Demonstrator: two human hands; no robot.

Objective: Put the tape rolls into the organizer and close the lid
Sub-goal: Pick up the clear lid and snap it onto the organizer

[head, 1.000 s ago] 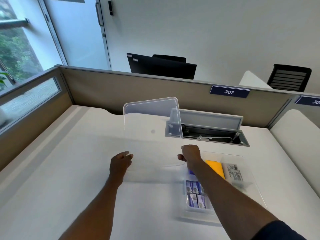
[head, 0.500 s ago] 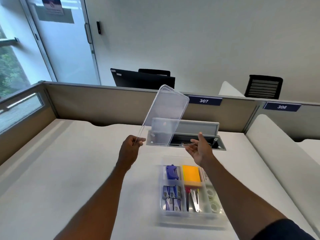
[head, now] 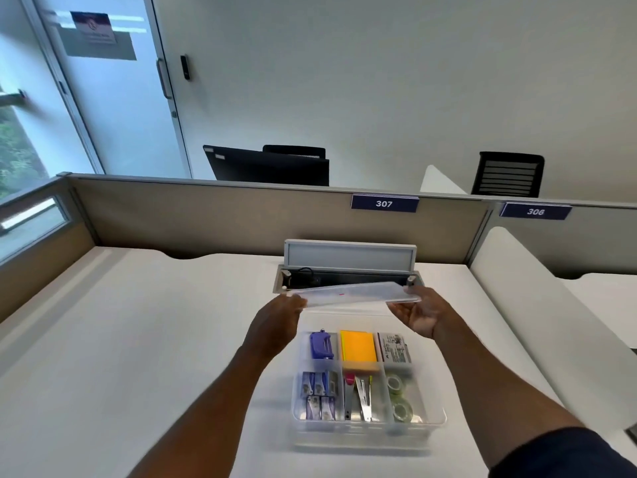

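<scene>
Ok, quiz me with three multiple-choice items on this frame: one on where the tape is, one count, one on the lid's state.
1. Where do the tape rolls lie in the organizer?
A. near right compartment
B. far left compartment
C. on the desk

2. How many tape rolls show?
A. one
B. two
C. four

3. What is the state of the lid?
A. shut on the organizer
B. flat on the desk
C. held in the air

Answers:
1 A: both rolls sit in the compartment at the near right.
2 B: two greenish rolls, one behind the other.
3 C: the left hand and the right hand hold its ends above the organizer's far edge.
</scene>
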